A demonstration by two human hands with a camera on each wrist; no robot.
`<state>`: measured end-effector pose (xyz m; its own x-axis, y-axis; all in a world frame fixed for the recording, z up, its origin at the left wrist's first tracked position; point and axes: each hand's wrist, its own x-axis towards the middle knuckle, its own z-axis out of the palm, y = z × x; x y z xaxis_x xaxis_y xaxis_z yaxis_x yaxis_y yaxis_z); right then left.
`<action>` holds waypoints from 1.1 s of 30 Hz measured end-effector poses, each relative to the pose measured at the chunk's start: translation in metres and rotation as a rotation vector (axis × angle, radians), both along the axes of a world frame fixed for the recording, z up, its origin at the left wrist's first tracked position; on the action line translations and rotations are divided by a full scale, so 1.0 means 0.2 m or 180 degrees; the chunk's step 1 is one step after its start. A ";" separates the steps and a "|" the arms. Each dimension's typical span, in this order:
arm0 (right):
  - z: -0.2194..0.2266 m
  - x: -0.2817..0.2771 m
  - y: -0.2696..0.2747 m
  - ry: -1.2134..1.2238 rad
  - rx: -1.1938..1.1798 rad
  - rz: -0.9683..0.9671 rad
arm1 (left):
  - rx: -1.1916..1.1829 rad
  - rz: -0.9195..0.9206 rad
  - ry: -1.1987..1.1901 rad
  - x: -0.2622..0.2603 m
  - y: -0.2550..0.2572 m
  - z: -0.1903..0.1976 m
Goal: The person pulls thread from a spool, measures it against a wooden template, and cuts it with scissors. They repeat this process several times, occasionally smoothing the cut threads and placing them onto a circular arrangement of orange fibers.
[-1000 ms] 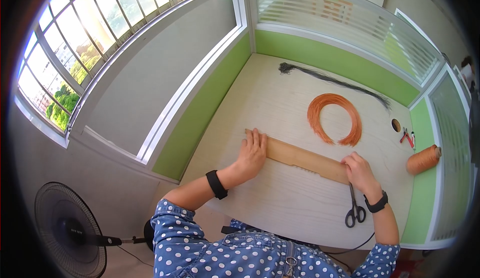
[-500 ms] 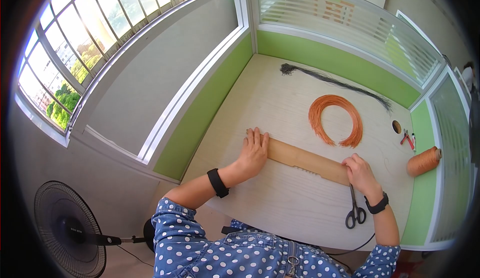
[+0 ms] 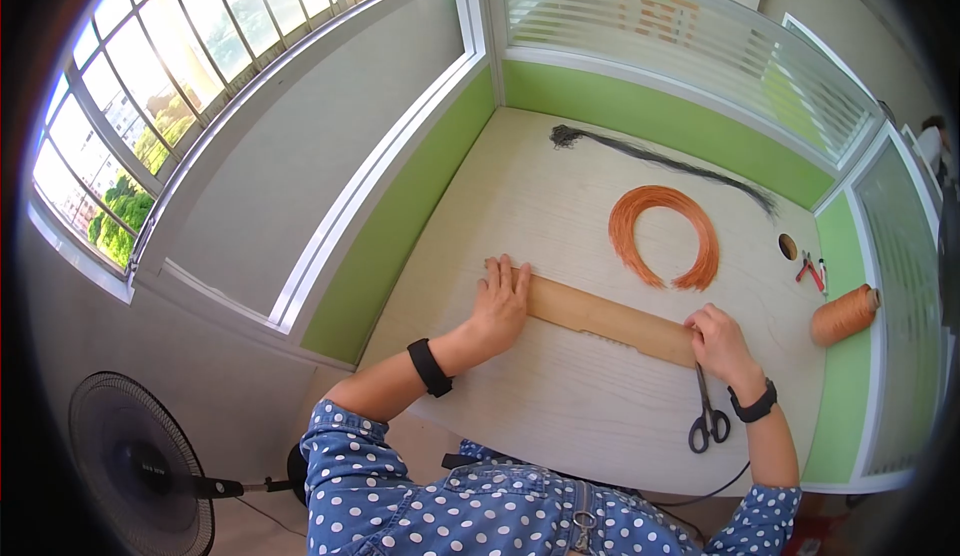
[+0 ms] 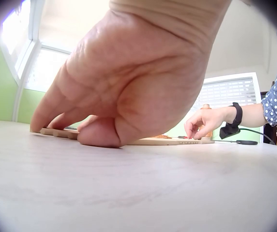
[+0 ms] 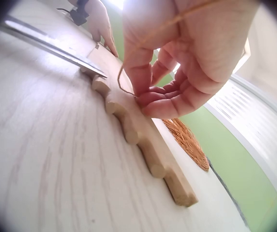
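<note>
A flat wooden board (image 3: 590, 313) with notched edges lies across the table. My left hand (image 3: 500, 303) presses on its left end, fingers stretched over the wood. In the left wrist view, the thumb of my left hand (image 4: 128, 92) rests beside the board, its tip down on the tabletop. At the other end, my right hand (image 3: 722, 344) pinches a thin orange cord (image 5: 122, 83) between thumb and fingers, close over the board (image 5: 145, 140). Black-handled scissors (image 3: 710, 426) lie just below that hand. Their blades (image 5: 56, 48) point at the notched edge in the right wrist view.
A curved bundle of orange cord (image 3: 628, 231) lies beyond the board, with a bundle of dark strands (image 3: 670, 163) farther back. To the right are red-handled pliers (image 3: 812, 274), a cord spool (image 3: 845, 318) and a table hole (image 3: 788, 247). Green partitions (image 3: 665, 116) border the table.
</note>
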<state>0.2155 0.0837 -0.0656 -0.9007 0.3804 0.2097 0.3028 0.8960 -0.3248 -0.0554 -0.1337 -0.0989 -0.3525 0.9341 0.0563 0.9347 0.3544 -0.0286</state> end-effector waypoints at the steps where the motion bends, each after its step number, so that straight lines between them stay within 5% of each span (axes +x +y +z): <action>1: 0.00 0.01 0.01 -0.0040 -0.0124 -0.0058 | -0.0005 -0.0032 -0.0007 0.00 0.00 0.00; 5: 0.03 0.05 0.04 0.0018 -0.0813 -0.0240 | -0.0017 -0.0011 0.0100 0.00 0.00 -0.02; 33: -0.04 0.36 0.25 -0.0120 -0.0901 -0.0581 | -0.0045 -0.0190 0.0167 -0.01 0.00 0.01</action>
<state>0.2869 0.1335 -0.0743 -0.8176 0.5744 0.0405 0.4664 0.7018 -0.5384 -0.0568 -0.1343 -0.0964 -0.2931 0.9542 0.0599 0.9512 0.2974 -0.0827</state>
